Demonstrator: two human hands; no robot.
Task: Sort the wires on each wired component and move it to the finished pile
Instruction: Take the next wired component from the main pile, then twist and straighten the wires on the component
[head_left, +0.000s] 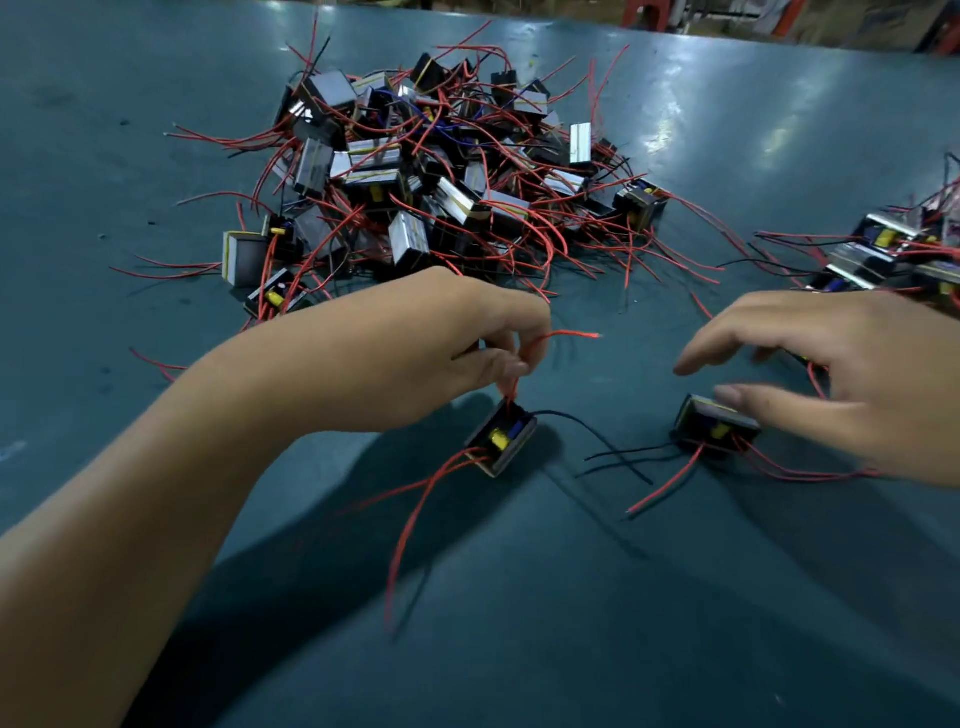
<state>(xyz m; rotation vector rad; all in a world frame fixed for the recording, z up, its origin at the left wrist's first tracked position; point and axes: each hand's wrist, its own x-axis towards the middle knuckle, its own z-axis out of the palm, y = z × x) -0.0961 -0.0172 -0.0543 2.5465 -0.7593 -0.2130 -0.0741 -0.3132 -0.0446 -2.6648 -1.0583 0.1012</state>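
My left hand (441, 338) pinches a red wire (550, 338) of a small black component (501, 439) with a yellow part, which stands on the teal table (519, 597) just below the fingers. Its other red wires and one black wire trail toward me. My right hand (841, 364) hovers with straight, spread fingers over a second black component (714, 423); the thumb tip touches its top. Red and black wires spread from that one.
A big tangled heap of wired components (426, 171) lies at the back centre. A smaller pile of components (898, 254) sits at the right edge. Red stools (649, 10) stand beyond the table's far edge.
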